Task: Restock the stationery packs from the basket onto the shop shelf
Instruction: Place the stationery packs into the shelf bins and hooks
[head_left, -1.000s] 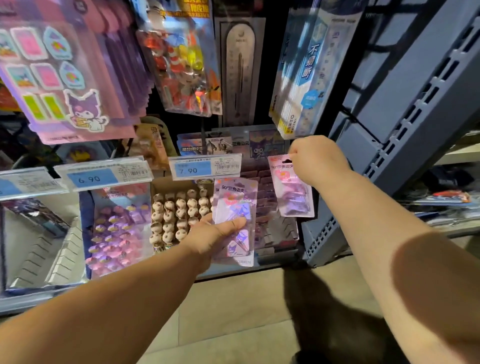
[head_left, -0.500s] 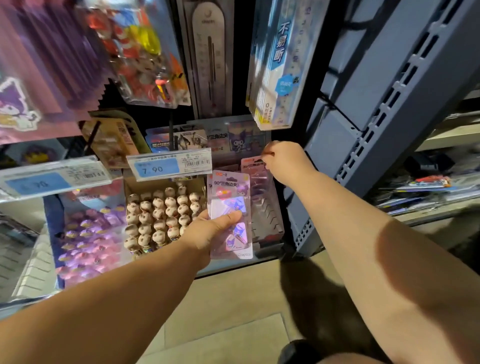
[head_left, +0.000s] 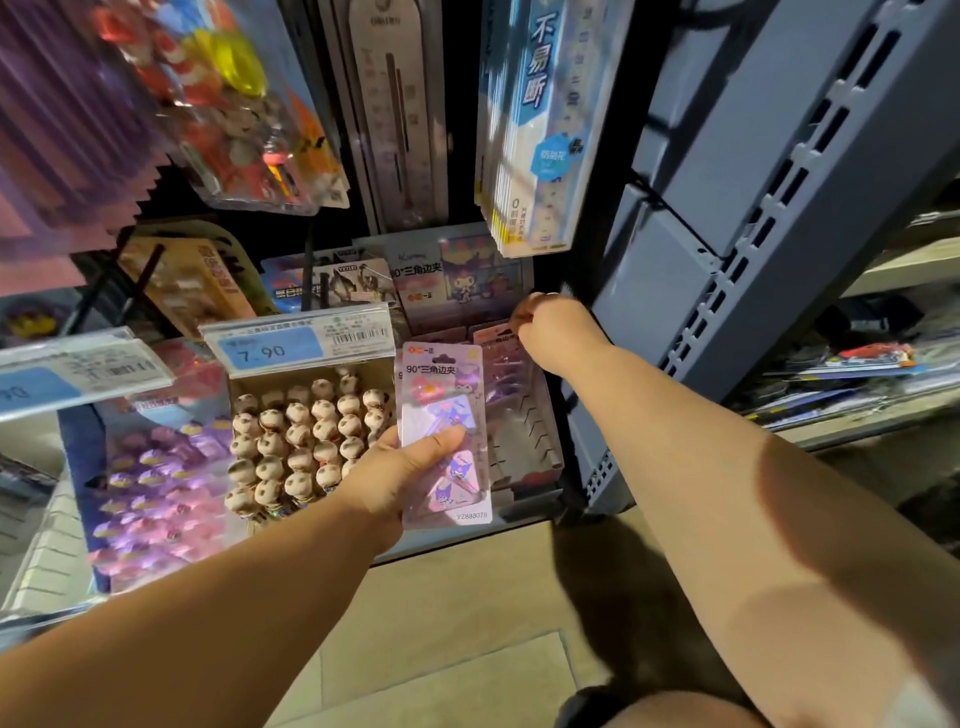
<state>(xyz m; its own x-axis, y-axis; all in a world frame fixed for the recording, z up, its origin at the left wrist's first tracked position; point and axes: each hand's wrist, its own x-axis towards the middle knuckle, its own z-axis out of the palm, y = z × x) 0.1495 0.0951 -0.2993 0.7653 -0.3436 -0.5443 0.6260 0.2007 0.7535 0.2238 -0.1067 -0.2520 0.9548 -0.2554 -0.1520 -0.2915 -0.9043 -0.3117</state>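
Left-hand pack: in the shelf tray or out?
Out. The left hand holds the pack upright in front of the tray, thumb across its face.

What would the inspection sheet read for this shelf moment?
Surface: slotted display tray, most slots unfilled.
Job's things: clip pack held out in front; pink pack standing in the tray; basket not in view.
Clutter: box of round-headed pens, price tag.
Hands: left hand holds clip pack; right hand grips pink pack's top.
Cables: nothing seen.
Surroundings: hanging packs above, grey upright, tan floor.
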